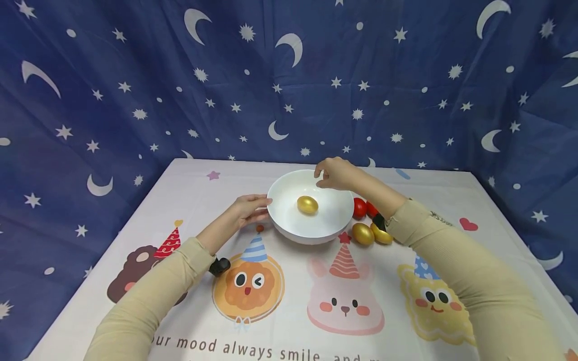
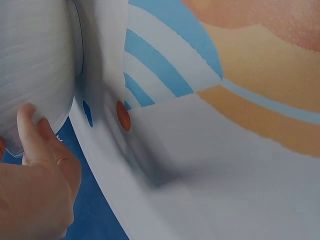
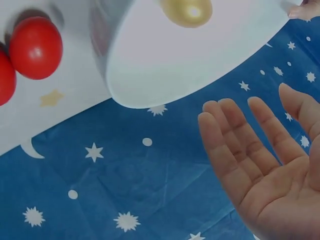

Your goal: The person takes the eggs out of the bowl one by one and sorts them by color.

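A white bowl (image 1: 311, 228) stands on the table with one golden egg (image 1: 307, 204) lying inside it. My left hand (image 1: 250, 208) holds the bowl at its left side; the left wrist view shows its fingers (image 2: 31, 132) against the outer wall. Over the bowl's far right rim hovers my right hand (image 1: 336, 174), its fingers loosely bent. Nothing is in that palm (image 3: 280, 200) in the right wrist view.
Right of the bowl, two golden eggs (image 1: 363, 234) lie near a red egg (image 1: 359, 208) and another red one (image 1: 372, 209), partly hidden by my right arm. A printed white cloth (image 1: 289, 306) covers the table. A blue starry curtain (image 1: 235, 60) hangs behind.
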A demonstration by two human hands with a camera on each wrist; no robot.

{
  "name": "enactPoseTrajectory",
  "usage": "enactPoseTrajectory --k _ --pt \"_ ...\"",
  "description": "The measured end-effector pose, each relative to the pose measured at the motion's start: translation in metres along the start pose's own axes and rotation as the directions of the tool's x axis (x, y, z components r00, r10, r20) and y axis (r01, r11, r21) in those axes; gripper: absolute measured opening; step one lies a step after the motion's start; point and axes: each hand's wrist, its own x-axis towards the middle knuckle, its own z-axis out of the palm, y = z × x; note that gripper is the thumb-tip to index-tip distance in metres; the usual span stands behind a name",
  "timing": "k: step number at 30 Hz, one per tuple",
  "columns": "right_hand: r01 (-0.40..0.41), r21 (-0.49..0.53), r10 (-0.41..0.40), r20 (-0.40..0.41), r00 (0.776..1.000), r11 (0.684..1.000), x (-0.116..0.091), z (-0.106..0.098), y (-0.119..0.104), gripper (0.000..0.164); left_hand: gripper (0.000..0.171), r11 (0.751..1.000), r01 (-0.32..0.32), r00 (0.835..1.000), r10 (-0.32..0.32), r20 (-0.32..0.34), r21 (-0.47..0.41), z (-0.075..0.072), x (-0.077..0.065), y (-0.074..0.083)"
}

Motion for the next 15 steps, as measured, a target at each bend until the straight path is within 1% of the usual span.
enactPoseTrajectory --k 7,15 --pt "-0.003 -0.009 0.004 0.07 0.998 1.0 0.015 0.0 -0.004 0.03 0.05 1.0 -0.001 1.0 0.001 -0.002 -0.003 0.001 -0.002 0.001" --pt "-0.004 0.001 0.003 0.131 0.991 1.0 0.03 0.001 -0.007 0.031 0.05 1.0 0.006 1.0 -0.006 -0.006 0.004 0.001 -0.002 0.002"
